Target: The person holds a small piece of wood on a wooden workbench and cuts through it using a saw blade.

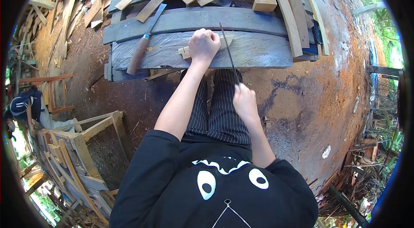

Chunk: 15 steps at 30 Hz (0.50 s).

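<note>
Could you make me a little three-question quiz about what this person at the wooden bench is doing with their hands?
1. True or false: the left hand presses down on a small pale wood block lying on the grey plank bench.
2. What does the right hand hold? A) a hammer B) a thin dark saw blade C) a brush
3. Fill in: the knife with the brown wooden handle lies on the bench to the person's ____, untouched.

Key: 1 true; 2 B; 3 left.
</note>
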Motion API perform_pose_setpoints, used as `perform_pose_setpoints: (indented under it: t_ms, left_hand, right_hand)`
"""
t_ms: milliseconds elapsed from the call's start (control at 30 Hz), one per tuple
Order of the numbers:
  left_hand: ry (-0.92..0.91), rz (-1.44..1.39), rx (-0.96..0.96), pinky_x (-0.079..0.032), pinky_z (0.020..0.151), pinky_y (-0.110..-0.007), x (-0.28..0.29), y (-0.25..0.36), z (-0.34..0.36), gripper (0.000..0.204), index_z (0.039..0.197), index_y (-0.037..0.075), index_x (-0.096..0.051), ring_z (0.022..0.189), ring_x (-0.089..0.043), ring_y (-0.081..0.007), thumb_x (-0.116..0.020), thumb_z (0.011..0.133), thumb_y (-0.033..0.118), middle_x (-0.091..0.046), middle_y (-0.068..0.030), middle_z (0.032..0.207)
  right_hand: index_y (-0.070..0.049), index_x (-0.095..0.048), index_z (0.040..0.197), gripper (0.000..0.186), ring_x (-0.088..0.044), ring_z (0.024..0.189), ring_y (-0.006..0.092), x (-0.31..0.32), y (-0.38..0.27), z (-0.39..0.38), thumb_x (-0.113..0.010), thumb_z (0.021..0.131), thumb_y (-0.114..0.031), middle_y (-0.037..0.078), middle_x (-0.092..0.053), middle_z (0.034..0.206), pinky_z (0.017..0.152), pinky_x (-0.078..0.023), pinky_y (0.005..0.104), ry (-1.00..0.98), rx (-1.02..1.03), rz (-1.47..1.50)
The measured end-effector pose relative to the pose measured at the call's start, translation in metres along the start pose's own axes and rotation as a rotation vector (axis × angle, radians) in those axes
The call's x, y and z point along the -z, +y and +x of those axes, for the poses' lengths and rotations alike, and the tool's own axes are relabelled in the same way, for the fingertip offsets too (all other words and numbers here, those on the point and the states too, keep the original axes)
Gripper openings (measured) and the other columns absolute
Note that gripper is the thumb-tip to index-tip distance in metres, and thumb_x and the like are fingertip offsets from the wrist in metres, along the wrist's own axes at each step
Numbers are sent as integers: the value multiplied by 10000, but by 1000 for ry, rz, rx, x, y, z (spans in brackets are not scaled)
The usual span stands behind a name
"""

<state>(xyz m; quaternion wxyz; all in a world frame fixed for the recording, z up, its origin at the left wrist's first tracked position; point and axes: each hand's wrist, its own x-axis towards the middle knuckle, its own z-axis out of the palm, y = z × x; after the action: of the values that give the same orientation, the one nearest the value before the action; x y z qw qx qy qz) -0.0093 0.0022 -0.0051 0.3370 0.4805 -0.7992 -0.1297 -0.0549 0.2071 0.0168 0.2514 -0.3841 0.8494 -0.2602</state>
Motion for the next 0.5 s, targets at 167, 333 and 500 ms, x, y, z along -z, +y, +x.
perform_pose_setpoints:
  t_ms: [167,333,500]
  left_hand:
    - [6,-5,3,-510,631,-404,-3,4,1,215,574,26,-610,679,-625,-297,-579,728,173,-622,-137,658]
    - [14,59,79,-511,640,-405,-1,6,0,214,576,29,-612,688,-625,-298,-581,729,175,-627,-139,679]
    - [17,7,24,-510,616,-402,0,2,-1,199,568,29,-599,681,-617,-290,-585,718,159,-612,-126,671]
  right_hand:
    - [29,-563,822,261,-578,767,479,-9,-27,68,-468,908,-198,309,-583,764,687,-469,527,53,39,6]
    - [27,-558,823,267,-578,744,482,-4,-10,25,-464,913,-207,296,-584,728,672,-467,532,23,40,18]
    - [21,-545,806,278,-571,745,489,15,1,-8,-453,918,-216,300,-579,722,667,-460,542,-60,-49,-36]
